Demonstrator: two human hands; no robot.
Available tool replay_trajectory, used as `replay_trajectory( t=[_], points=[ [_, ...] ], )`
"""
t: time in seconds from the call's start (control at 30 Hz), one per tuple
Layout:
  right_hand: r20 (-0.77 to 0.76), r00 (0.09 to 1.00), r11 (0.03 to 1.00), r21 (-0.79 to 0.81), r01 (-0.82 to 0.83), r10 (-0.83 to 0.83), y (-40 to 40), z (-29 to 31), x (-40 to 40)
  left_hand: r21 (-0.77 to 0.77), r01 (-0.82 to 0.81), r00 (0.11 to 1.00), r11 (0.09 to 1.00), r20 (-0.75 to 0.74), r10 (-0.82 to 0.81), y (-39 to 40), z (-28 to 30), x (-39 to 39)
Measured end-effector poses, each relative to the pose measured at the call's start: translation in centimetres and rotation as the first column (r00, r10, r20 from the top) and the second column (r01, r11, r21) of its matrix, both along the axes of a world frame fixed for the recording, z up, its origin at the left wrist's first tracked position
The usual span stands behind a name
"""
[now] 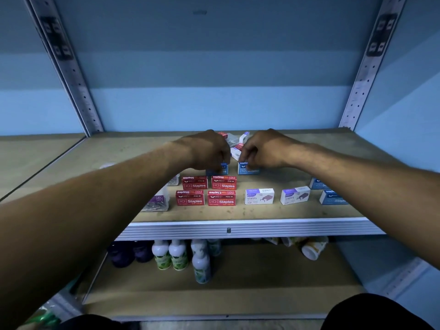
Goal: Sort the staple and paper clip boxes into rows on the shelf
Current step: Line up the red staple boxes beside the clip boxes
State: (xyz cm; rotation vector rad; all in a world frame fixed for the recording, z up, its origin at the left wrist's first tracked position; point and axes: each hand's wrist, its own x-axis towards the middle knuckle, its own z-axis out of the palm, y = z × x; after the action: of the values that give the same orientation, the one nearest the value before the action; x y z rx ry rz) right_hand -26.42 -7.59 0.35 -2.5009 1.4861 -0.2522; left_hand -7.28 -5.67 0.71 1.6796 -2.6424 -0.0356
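A wooden shelf (pixel 95 153) with a ribbed metal front edge spans the middle of the frame, blue wall behind it and perforated uprights at upper left and upper right. Both forearms reach in from the lower corners to the centre. The left hand (pixel 209 151) curls its fingers down over a blue staple box (pixel 220 169); the right hand (pixel 264 148) pinches the top of a second blue staple box (pixel 247 169) just beside it. In front of these, four red staple boxes (pixel 207 192) stand in two rows of two. To their right sit two white staple boxes (pixel 259 196), a little apart, and at the right edge two more blue boxes (pixel 332 197) are partly hidden by the right forearm. Clear paper clip boxes (pixel 158 201) lie left of the red ones, half covered by the left forearm. Behind the hands lies a loose heap of small boxes (pixel 234 139). On the lower shelf (pixel 262 282) stand white bottles (pixel 177 254) and dark jars (pixel 129 254).
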Motion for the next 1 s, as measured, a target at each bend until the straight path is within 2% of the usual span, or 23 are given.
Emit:
replay_trajectory(
  t=[0.3,0.73,1.0],
  points=[
    [0.001,0.998,0.997,-0.030,0.069,-0.069,0.2,1.8,-4.7,-0.062,-0.008,0.998,0.998,-0.071,0.003,-0.6,1.9,-3.0],
    [-0.024,0.975,0.975,-0.031,0.220,-0.220,1.2,2.7,-15.0,-0.108,0.125,0.979,0.986,-0.147,-0.140,-1.7,2.3,-13.4],
    [-0.028,0.972,0.971,-0.049,0.232,-0.234,1.4,2.0,-18.6,-0.085,0.164,0.972,0.983,-0.154,-0.175,-2.6,1.4,-17.8]
  ],
)
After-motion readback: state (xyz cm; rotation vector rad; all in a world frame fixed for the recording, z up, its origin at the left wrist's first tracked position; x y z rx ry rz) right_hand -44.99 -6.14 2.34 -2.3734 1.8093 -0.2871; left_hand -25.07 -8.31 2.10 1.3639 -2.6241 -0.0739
